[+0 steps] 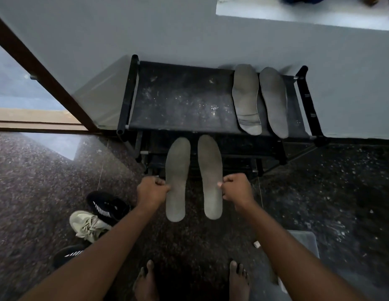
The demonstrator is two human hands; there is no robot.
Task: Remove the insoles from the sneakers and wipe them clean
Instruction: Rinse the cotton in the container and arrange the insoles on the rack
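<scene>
Status: L hand [153, 190] pinches the outer edge of insole A [177, 181], R hand [237, 187] does the same on insole B [211, 177]. Both hands are curled tight on their own insole and held well apart. A + B hang side by side w/ a gap between, long axis pointing away from the person, in the air in front of the shoe rack [178, 98] and above the floor [37, 170]. Rack insoles [245, 98], 2 of them, lie flat on the rack's top tier at its right end, just beside each other, near ends at or over the front edge. So 4 insoles are out, and removal looks done for 2 pairs imo. Sneakers on the floor to the left: black striped sneaker [107, 206], beige sneaker [87, 225] touching it, 2nd black sneaker [67, 255] nearer, partly cut off by the L forearm; a 4th isn't in view. Wiping: can't confirm. No cloth or wipe visible anywhere, A + B look dull grey, rack insoles show marks, can't tell if any are cleaned. Rack top is dusty/speckled, so parking wiped insoles there risks re-soiling. My read: extraction approx complete, wipe step pending or unverifiable; next needs a cloth + one hand freed
</scene>
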